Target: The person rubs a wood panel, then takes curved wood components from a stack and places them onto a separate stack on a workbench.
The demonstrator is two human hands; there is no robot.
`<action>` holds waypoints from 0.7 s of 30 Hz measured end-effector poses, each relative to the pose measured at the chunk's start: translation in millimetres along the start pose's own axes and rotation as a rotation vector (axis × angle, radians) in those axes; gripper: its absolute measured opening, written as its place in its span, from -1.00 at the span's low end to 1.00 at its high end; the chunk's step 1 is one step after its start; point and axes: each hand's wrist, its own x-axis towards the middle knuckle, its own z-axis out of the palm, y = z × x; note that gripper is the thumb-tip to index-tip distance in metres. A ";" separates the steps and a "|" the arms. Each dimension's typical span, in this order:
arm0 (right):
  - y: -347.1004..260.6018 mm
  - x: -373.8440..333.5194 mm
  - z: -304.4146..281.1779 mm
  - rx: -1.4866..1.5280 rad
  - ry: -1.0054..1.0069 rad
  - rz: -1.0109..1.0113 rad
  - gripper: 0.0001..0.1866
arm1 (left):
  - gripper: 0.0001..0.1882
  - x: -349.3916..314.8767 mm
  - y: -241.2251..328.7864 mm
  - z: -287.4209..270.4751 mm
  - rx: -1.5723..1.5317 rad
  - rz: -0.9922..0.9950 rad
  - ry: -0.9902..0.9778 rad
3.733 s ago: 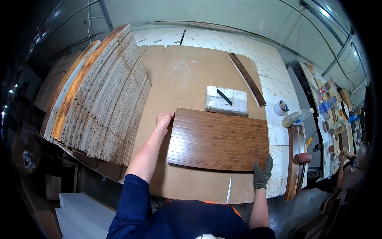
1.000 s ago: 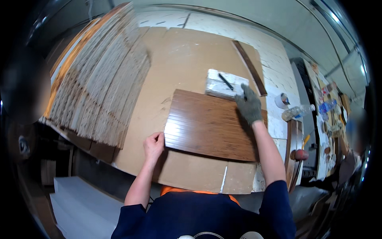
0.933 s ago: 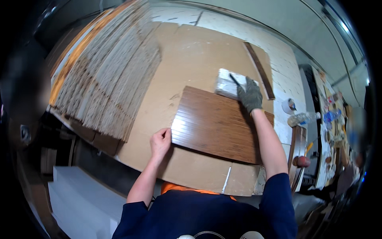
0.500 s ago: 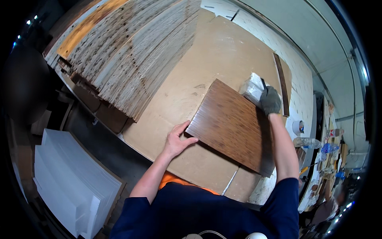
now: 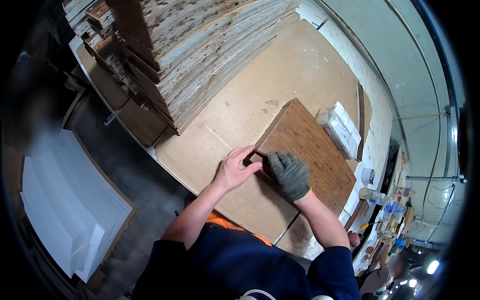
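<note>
A brown wood-grain board [image 5: 320, 155] lies on a cardboard-covered table [image 5: 225, 117], its near left edge seeming tilted up a little. My bare left hand [image 5: 237, 168] grips the board's left corner, fingers at the top edge and thumb lower down. Beside it, my right hand [image 5: 290, 176], in a dark grey knit glove, has its fingers curled over the near edge. Its fingertips are partly hidden. Beyond the board's far right edge rests a white block wrapped in clear film or tape [image 5: 340, 130], touched by neither hand.
A tall stack of boards with pale, speckled faces [image 5: 215, 50] stands at the far left of the table. A narrow dark strip [image 5: 360, 115] lies past the wrapped block. Rightward are a tape roll [image 5: 367, 176] and plastic bottles [image 5: 377, 196]. White panels [image 5: 65, 200] are stacked at lower left.
My right hand has let go of the wrapped block and come back to the board's near edge, next to my left hand. The block now rests behind the board. The view has shifted.
</note>
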 end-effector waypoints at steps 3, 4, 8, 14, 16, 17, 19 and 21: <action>-6.2 -1.6 -0.1 0.046 0.002 -0.023 -0.66 | -0.64 2.7 -7.3 3.3 -0.087 -0.013 0.017; -8.1 -2.5 -0.6 0.040 -0.009 -0.015 -0.66 | -0.68 3.1 -9.5 5.0 -0.108 -0.006 0.023; -13.9 -4.1 -1.4 0.062 0.003 0.039 -0.64 | -0.73 5.9 -4.7 9.2 -0.123 -0.045 0.072; -21.8 -1.8 2.9 0.111 0.088 0.158 -0.67 | -0.75 13.3 -5.3 14.0 -0.205 -0.153 0.102; -25.1 0.3 4.6 0.114 0.109 0.199 -0.69 | -0.75 14.9 -8.6 14.3 -0.231 -0.167 0.101; -26.0 0.6 6.6 0.116 0.114 0.215 -0.70 | -0.76 15.2 -6.6 13.0 -0.254 -0.189 0.089; -26.2 0.8 8.2 0.120 0.119 0.234 -0.72 | -0.74 14.8 -9.0 12.5 -0.273 -0.189 0.060; -26.1 1.0 9.2 0.130 0.118 0.240 -0.74 | -0.74 14.8 -11.1 14.1 -0.281 -0.187 0.062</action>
